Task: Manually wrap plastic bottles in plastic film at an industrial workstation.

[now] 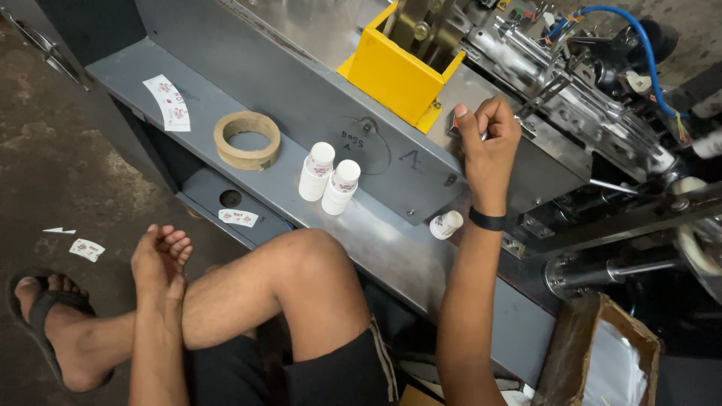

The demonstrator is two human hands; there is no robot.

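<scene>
My right hand (487, 139) is raised at the machine's grey panel, fingers curled around something small and dark that I cannot make out. A black band sits on that wrist. My left hand (159, 256) rests loosely on my shin, fingers curled, holding nothing. Two short stacks of white paper cups (329, 179) stand on the grey metal ledge (226, 177), and a single paper cup (447, 225) lies tipped on its side just left of my right forearm.
A brown cardboard ring (247, 140) and a flat printed cup blank (168, 102) lie on the ledge. A yellow metal chute (395, 74) stands behind. A cardboard box (602, 353) sits at lower right. More blanks lie on the floor (86, 249). My sandalled foot (45, 316) rests at left.
</scene>
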